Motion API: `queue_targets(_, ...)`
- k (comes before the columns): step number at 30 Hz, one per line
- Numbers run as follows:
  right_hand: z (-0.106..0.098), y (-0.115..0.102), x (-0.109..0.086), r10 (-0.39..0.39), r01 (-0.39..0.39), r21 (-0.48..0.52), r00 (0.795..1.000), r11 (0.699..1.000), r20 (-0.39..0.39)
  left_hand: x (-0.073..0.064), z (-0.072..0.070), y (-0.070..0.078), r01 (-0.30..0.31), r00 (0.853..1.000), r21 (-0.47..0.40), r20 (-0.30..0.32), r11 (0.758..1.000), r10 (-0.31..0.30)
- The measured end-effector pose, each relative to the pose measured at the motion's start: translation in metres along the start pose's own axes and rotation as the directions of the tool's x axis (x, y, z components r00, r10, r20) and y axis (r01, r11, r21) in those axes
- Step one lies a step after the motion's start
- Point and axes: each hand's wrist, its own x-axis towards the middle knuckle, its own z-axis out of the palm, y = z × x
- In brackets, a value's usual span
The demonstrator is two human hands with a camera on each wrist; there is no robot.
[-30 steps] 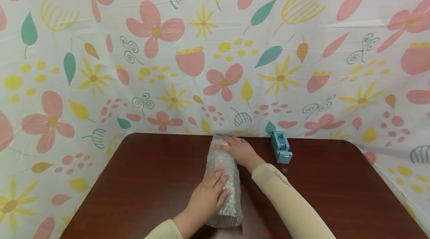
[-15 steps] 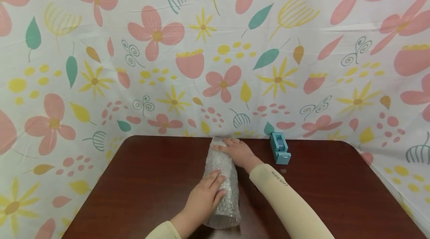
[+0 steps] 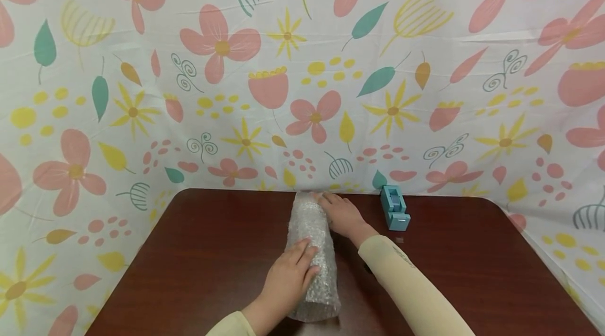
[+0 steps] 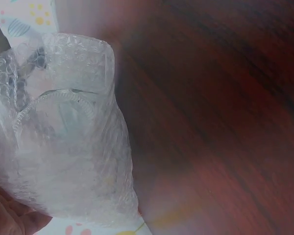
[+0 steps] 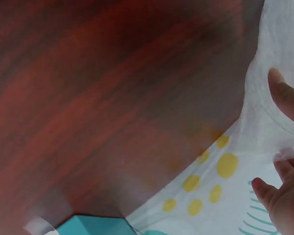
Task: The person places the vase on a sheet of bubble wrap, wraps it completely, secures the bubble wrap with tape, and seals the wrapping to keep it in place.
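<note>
A bubble-wrapped bundle lies lengthwise on the dark brown table, its far end near the back edge. Through the loose near end of the bubble wrap, the left wrist view shows a clear round rim inside. My left hand rests on the bundle's left side and top, fingers extended forward. At the far end, my right hand touches the right side of the wrap. In the right wrist view the thumb and fingers of my right hand are spread apart beside the whitish wrap.
A teal tape dispenser stands at the back right, close to my right forearm. A small clear strip lies just in front of it. White flower-print cloth hangs right behind the table.
My right hand has slid from the top of the wrap's far end toward its right side. My left hand keeps its place on the bundle.
</note>
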Motion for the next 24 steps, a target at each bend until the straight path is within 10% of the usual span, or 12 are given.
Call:
queue_targets(9, 0.001, 0.006, -0.015, 0.061, -0.060, 0.019, 0.995, 0.998, -0.085, 0.001, -0.001, 0.002, 0.019, 0.999, -0.020, 0.032, 1.000, -0.019)
queue_targets(14, -0.006, 0.015, -0.033, 0.161, -0.126, 0.215, 0.975, 0.968, -0.153, 0.001, -0.001, -0.001, 0.033, 0.999, -0.042, 0.038, 0.999, -0.031)
queue_targets(18, -0.011, 0.025, -0.056, 0.270, -0.153, 0.451, 0.940, 0.879, -0.209, 0.000, -0.001, -0.001, 0.026, 1.000, -0.049, 0.008, 0.998, -0.026)
queue_targets(24, -0.020, 0.042, -0.091, 0.464, -0.240, 0.712, 0.875, 0.660, -0.135, -0.001, 0.000, 0.001, 0.012, 0.999, -0.038, -0.040, 0.999, -0.014)
